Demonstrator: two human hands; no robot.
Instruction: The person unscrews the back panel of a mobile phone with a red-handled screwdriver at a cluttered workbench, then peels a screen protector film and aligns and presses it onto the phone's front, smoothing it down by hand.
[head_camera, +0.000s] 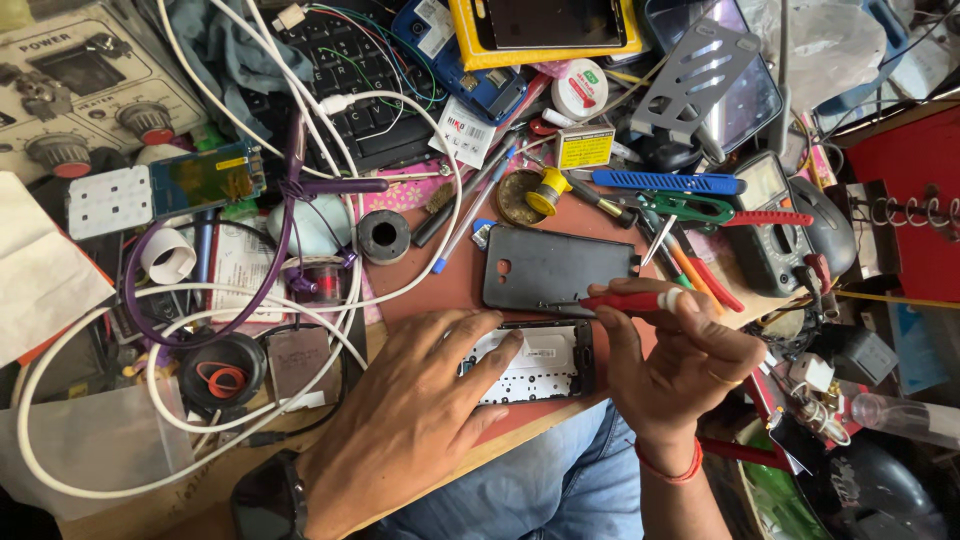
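Note:
An opened phone body lies face down near the bench's front edge, its white inner frame showing. My left hand rests on its left end, fingers spread and pressing it flat. My right hand grips a red-handled screwdriver, whose thin tip points left at the phone's upper edge. Just beyond lies the removed black back cover, inner side up.
Around the work spot: white cables, a purple cable, a black tape roll, pens, a blue tool, green tweezers, a multimeter, a keyboard, a power supply and a red box.

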